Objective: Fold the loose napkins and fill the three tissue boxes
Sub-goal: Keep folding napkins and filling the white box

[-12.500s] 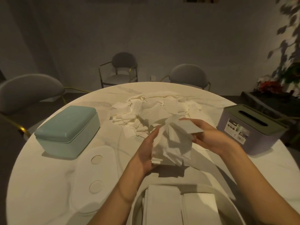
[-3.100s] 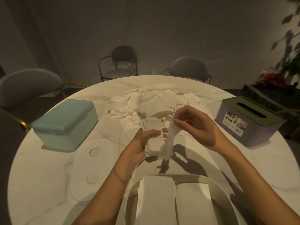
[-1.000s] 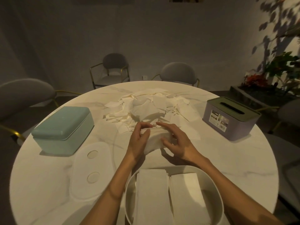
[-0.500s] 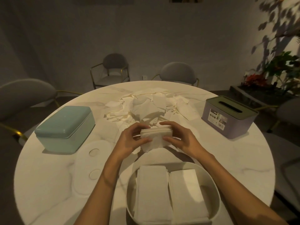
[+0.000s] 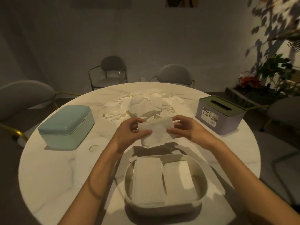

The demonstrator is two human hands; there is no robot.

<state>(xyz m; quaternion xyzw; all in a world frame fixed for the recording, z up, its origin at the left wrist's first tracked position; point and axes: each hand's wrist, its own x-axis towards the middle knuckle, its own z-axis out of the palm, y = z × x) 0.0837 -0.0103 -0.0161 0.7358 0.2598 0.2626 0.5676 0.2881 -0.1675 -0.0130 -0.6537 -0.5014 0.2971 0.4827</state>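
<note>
Both hands pinch my folded napkin stack (image 5: 156,133) above the tabletop (image 5: 48,172).
Left hand (image 5: 129,135) grips its left edge, right hand (image 5: 185,131) its right; white box (image 5: 203,179) below holds two stacks.

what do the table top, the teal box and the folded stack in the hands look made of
Table top: white with faint grey veins and a soft sheen, likely marble or a marble-look slab.
Teal box: smooth, matte, rounded corners, moulded lid, probably plastic.
Folded stack: thin, soft, white layers, slightly crumpled, so tissue paper; the left hand and right hand pinch its ends.
</note>
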